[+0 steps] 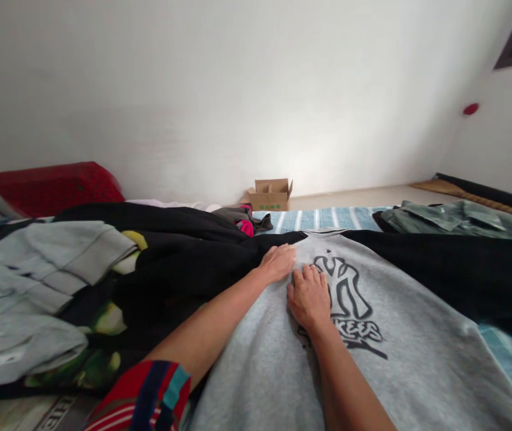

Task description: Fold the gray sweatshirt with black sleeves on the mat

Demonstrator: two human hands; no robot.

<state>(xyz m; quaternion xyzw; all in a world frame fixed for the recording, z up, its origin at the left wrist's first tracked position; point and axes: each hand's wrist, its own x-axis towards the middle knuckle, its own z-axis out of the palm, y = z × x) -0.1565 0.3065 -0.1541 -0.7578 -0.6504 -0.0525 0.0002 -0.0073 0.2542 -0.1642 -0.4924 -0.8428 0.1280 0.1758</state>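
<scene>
Since the grey sweatshirt [256, 371] lies limp and flat, it should handle as soft, light fleece — easiest taken at the shoulders. Its long axis runs away from the person, collar pointing farthest, hem nearest. Both hands lie open, palms down, holding nothing: the left hand [277, 263] by the black sleeve [202, 263], the right hand [309, 297] on the printed logo [350, 299]. A cardboard box [270, 197] sits beyond the sweatshirt; a folded grey garment [35, 281] lies left of it.
</scene>
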